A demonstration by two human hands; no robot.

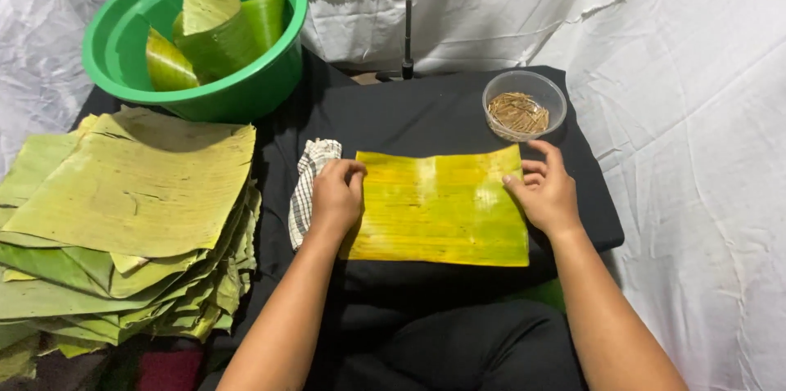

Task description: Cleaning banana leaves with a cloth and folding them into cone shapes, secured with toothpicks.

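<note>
Both hands, left hand [336, 193] and right hand [547, 192], rest open, gripping nothing, pinning banana leaf [442, 207] edges — keep pressure even, leaf flat.

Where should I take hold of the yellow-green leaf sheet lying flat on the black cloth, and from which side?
Probably by its two short edges, coming in from left and right. The leaf sheet lies flat and wide on the black cloth, so only its rims offer a pinch. The left hand already rests on the left edge and the right hand on the right one; the near long edge is also free.
</note>
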